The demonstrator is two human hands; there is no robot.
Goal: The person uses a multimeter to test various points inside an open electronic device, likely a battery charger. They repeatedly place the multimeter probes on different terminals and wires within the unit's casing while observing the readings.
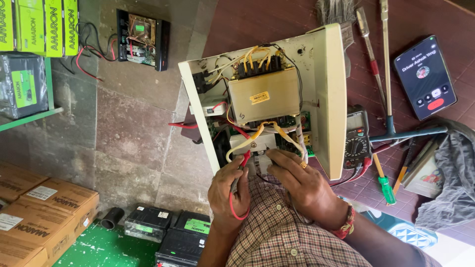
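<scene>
Head view | hands [267, 185] at open inverter [267, 94] - probe tips hidden

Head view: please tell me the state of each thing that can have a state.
Cream inverter case: open, insides exposed.
Phone: screen lit.
Multimeter: leads plugged in.
Red probe: held in left hand.
Right hand: fingertips on the board.
Black unit on floor: cover off.

- Red probe [243, 160] pinched in the left hand [228, 194].
- Cream casing [330, 94], tan transformer [263, 95] just beyond the fingers.
- Yellow wires [247, 142] above the probe.
- Brown-checked shirt [282, 232] below.
- Green-handled screwdriver [386, 189] off right of the right hand [303, 185].
</scene>
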